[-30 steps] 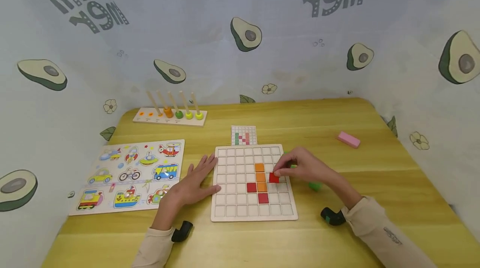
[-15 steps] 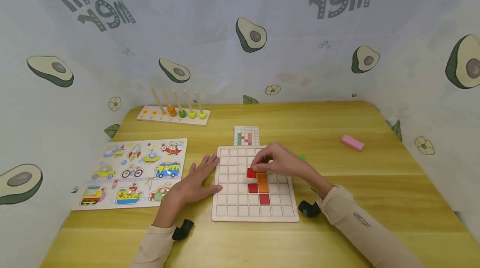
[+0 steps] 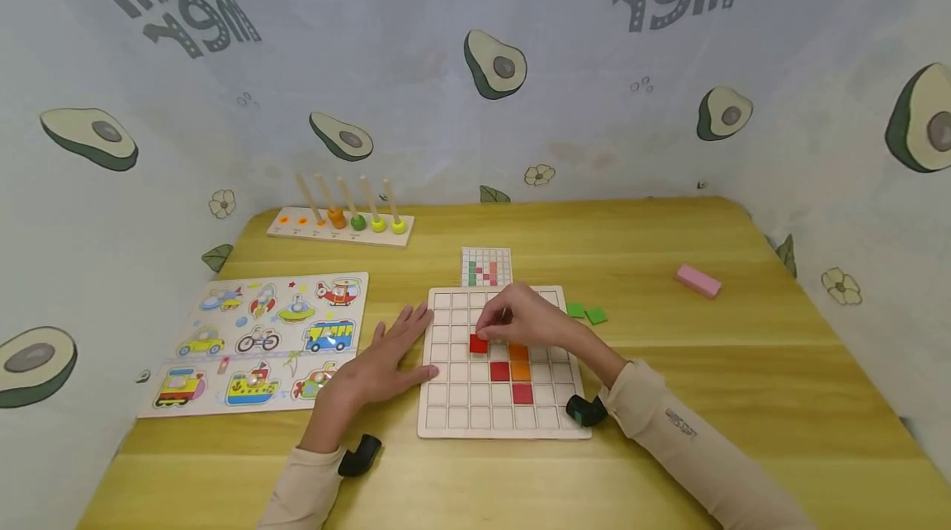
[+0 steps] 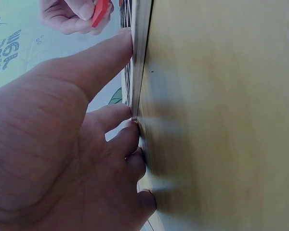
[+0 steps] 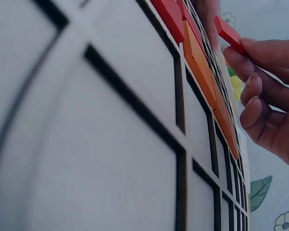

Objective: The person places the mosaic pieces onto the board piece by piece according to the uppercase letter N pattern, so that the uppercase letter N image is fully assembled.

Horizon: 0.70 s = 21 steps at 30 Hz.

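**Red tile, pinched, above a grid board**

From my remote post I log:

One right hand, thumb and fingertips closed in a pinch on the red tile, which I see raised just off the board, left of the orange column.

One left hand, fingers outstretched, holding nothing; thumb and index finger touch the board's left edge.

Set on the board: orange tiles, in a column partly hidden by the right hand; two seated red tiles, one left of that column, one at its near end.

On the table: green tiles beside the board's right edge; one pattern card behind it; one vehicle puzzle, left; one peg rack, rear left; one pink block, right.
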Tool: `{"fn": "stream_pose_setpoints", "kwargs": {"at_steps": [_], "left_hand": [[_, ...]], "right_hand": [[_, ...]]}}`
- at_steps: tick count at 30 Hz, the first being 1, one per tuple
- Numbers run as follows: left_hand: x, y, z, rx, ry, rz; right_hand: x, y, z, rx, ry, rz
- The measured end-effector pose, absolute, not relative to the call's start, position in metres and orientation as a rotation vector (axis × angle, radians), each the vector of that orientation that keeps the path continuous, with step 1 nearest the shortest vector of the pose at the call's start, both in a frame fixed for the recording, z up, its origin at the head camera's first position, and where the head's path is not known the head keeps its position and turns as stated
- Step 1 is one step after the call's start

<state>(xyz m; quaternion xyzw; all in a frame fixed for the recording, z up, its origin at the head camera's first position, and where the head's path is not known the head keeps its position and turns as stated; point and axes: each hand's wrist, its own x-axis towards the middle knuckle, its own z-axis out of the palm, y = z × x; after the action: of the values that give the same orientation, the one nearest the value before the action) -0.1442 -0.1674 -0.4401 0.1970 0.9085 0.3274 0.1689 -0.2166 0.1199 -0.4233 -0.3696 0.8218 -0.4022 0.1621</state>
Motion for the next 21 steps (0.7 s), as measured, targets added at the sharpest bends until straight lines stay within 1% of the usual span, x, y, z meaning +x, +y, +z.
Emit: {"fn": "stream_pose_setpoints", "kwargs": {"at_steps": [7, 21], "left_hand": [[-0.145, -0.1671, -0.4396, 0.574, 2.583, 0.935], [-0.1454, -0.1678, -0.4407, 0.572, 2.58, 0.938]], "right_hand": [[-0.2173, 0.1184, -0.4242, -1.004, 2.326, -1.137], [-0.2164, 0.1158, -0.4249, -1.017, 2.313, -1.095]]}}
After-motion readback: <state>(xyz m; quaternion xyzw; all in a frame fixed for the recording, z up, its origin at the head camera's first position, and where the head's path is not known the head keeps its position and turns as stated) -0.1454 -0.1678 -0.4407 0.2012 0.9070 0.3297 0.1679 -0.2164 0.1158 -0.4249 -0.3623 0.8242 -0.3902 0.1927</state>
